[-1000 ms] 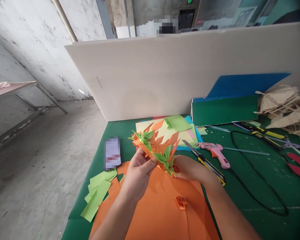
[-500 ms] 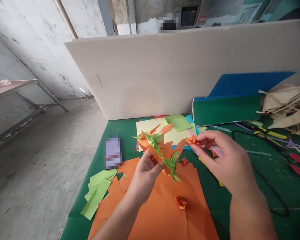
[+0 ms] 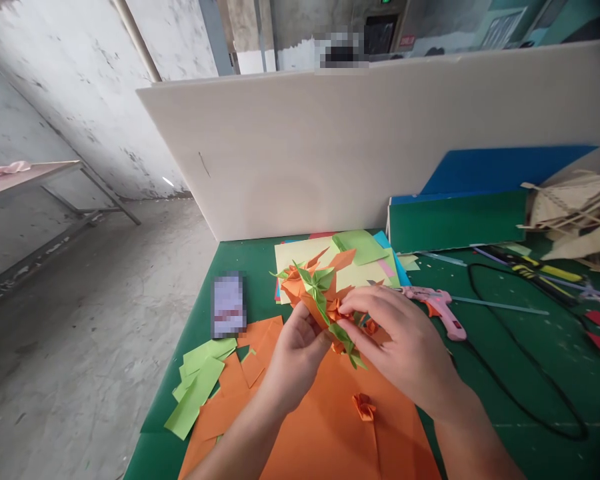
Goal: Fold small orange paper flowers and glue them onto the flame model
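While the left hand (image 3: pixel 300 357) is pinching the orange-and-green folded-paper arrangement (image 3: pixel 316 283) above the orange sheet (image 3: pixel 315 427), the right hand (image 3: pixel 403 340)'s fingers are pinching a small orange paper flower (image 3: pixel 334 309) against it; light pressure should be sparing its folds.

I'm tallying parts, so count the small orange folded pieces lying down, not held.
2: one folded piece lies on the large orange sheet; the second piece lies near its far edge, partly behind the right hand. More may be hidden there.
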`<state>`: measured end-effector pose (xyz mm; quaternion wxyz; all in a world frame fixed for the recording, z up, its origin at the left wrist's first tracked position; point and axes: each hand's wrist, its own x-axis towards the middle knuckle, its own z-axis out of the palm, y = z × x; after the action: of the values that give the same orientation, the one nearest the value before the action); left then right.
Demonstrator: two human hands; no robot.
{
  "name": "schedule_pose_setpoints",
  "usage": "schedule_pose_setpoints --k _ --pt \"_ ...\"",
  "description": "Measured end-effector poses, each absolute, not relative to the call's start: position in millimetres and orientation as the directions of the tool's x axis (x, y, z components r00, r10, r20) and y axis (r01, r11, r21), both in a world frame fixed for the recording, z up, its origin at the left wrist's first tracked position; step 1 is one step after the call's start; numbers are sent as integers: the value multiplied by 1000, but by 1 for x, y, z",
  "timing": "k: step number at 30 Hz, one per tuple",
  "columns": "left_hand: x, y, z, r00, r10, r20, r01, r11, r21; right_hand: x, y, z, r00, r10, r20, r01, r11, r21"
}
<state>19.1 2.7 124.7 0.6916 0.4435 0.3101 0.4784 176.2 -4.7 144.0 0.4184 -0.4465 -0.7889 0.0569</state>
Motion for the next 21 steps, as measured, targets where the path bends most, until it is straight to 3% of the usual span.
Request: schedule_pose_setpoints --k 11,21 --pt "15 0 127 411 909 -76 -405 256 878 173 -3 142 -300 759 578 661 602 -448" --pt "21 2 128 333 936 -111 -405 249 880 170 -5 140 -304 752 584 665 607 -435"
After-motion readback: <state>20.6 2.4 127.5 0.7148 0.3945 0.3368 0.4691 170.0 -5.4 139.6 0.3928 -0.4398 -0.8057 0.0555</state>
